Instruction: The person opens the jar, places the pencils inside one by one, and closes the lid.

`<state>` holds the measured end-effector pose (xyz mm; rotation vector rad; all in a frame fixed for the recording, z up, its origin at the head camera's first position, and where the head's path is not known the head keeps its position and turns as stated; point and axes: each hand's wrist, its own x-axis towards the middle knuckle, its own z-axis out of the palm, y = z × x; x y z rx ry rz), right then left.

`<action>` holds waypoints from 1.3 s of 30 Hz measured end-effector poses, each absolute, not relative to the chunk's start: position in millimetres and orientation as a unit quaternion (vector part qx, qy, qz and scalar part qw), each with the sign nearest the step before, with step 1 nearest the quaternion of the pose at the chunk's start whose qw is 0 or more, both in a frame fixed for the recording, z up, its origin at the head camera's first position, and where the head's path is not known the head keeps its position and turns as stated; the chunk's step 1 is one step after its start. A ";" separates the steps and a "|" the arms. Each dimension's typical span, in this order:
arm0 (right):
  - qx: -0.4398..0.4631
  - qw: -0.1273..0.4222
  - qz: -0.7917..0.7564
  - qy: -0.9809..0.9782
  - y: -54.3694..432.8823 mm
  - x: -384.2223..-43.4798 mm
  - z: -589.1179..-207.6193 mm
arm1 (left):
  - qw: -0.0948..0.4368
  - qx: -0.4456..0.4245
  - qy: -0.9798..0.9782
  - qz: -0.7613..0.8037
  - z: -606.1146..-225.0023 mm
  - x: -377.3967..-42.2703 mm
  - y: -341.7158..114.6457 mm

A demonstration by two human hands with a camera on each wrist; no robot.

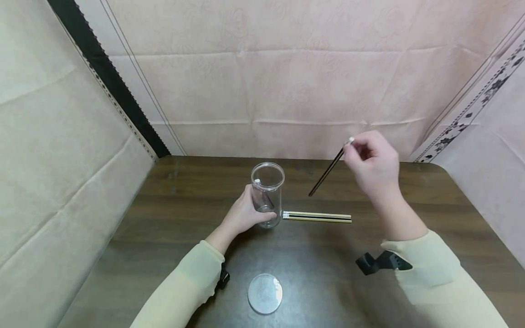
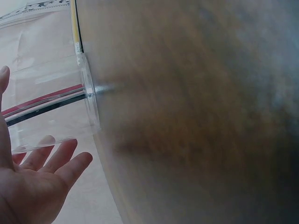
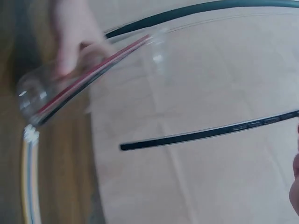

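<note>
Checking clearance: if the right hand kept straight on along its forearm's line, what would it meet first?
Probably the pale cloth behind the table. The head view shows nothing else ahead of the right hand, though the gap's depth is unclear.

Right wrist view: left hand (image 3: 77, 35) blurred, right hand (image 3: 295, 184) cropped.

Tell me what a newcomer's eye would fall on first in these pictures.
Probably the right hand, raised at the right of the head view and pinching at least one dark pencil. Next, near the middle, the clear jar gripped by the left hand, with red and dark pencils inside. Yellow and black pencils lie just right of it, and a clear disc, perhaps a lid, lies nearer the wearer.
</note>
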<state>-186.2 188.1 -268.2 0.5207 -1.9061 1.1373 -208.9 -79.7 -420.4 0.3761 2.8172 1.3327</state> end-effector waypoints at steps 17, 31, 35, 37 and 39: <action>0.198 0.416 0.676 -0.575 140.9 -198.2 -224.0 | 0.003 0.133 0.897 0.421 -417.9 -216.9 -81.9; 0.221 0.349 0.475 -0.777 114.3 -211.6 -272.2 | 0.019 0.132 0.903 0.409 -421.2 -212.1 -78.6; 0.237 0.315 0.435 -0.809 108.5 -212.3 -282.0 | 0.014 0.128 0.903 0.410 -420.3 -211.3 -80.9; 0.245 0.298 0.424 -0.819 105.8 -211.7 -286.4 | 0.013 0.129 0.903 0.410 -420.5 -211.1 -82.0; 0.253 0.284 0.418 -0.825 103.0 -211.5 -290.8 | 0.012 0.133 0.902 0.410 -420.8 -211.1 -83.4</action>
